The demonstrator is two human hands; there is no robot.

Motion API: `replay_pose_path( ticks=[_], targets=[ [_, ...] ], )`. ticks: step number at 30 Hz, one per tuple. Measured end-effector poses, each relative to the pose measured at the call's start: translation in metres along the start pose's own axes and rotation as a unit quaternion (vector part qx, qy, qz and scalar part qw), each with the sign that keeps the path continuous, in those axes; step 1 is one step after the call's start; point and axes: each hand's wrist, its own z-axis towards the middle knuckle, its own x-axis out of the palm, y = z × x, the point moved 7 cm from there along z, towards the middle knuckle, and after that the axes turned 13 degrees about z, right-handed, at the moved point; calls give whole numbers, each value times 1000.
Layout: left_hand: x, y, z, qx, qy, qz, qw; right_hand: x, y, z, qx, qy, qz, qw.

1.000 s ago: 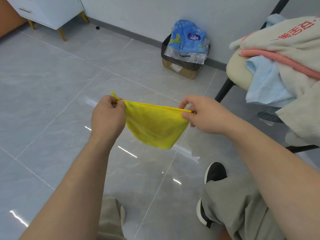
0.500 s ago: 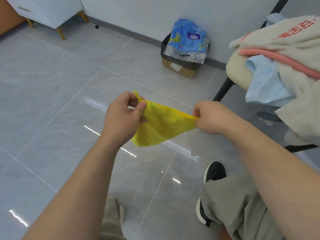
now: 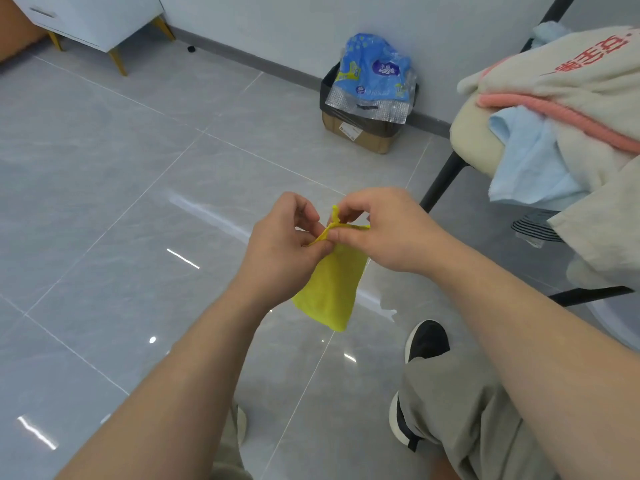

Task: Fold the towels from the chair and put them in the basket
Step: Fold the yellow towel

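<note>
Hands together in mid-air: left hand and right hand both pinch the top corners of the small yellow towel, hanging doubled below them, left of the chair. Best match those corners squarely before creasing.

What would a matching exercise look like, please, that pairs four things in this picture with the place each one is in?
Things
1. yellow towel
2. light blue towel
3. blue package
4. white cabinet

Places
A. hanging off the chair
B. far left, standing on the floor
C. pinched at the top by the left hand and the right hand
D. on top of the cardboard box by the wall

Pairs: 1-C, 2-A, 3-D, 4-B
</note>
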Motion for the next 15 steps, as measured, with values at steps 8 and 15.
replay_pose_path(
  ticks=[8, 15],
  targets=[
    [3, -2, 1, 17, -12, 31, 999, -13, 2, -2, -5, -40, -12, 999],
    [6, -5, -2, 55, 5, 106, 993, -21, -6, 0, 23, -83, 49, 995]
  ],
)
